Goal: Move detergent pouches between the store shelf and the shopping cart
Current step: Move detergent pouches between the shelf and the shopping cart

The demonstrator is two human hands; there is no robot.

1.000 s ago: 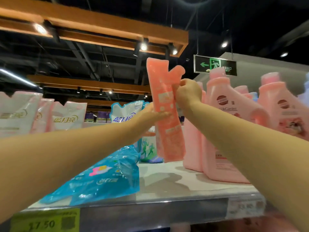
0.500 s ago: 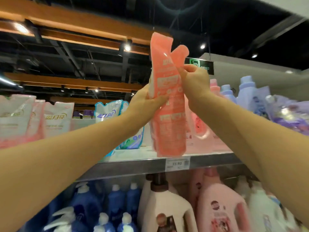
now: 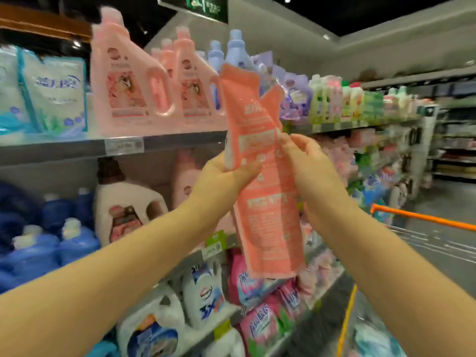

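Head cam: pink pouch was up in the air in front of the shelf, long axis near upright, top leaning left; left hand clamped its left edge; right hand pinched the right; cart sat right.

One head-worn wide-angle view looks forward along the aisle, close on raised forearms, with shelves at left and a cart at lower right.

Grey wall, dark ceiling, green exit sign, grey floor
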